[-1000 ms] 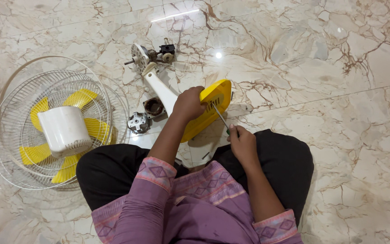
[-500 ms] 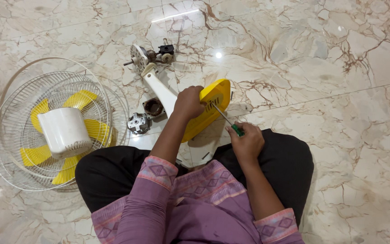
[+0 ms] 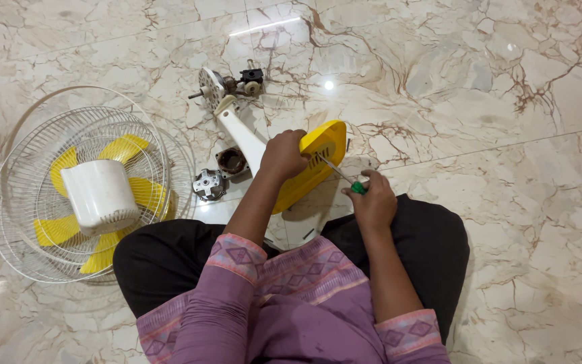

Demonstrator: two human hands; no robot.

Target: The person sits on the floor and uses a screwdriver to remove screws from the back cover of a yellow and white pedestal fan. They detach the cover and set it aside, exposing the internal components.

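left hand (image 3: pixel 283 155): forearm stretched forward, palm down, fingers curled in a closed grip | right hand (image 3: pixel 372 200): elbow bent, forearm angled up and inward, fingers pinched shut near the thumb | both sleeves pushed up past the wrists

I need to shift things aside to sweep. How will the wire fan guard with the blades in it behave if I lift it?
The wire guard looks thin and open, so probably light but springy. The white housing resting on the yellow blades seems loose and may slide off.
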